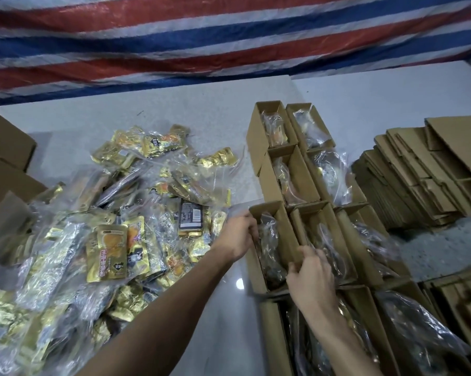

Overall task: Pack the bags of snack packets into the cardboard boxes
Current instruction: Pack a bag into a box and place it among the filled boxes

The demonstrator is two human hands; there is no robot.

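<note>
We see our left hand curled over the left wall of an open, narrow brown cardboard box, its grip clamped on that wall, fingertips inside. Our right hand curls over the box's near right wall, its grip likewise closed on the cardboard. Inside the box lies a crinkled clear plastic bag of dark snack packets, filling the long slot. Beside and beyond it stand more open corrugated boxes in rows, each holding a similar glossy bag. To the left, on the pale speckled surface, a loose heap of clear bags of gold foil packets shines and wrinkles. Flat folded cardboard blanks are stacked at right. A red, white and blue striped woven tarpaulin hangs behind.
</note>
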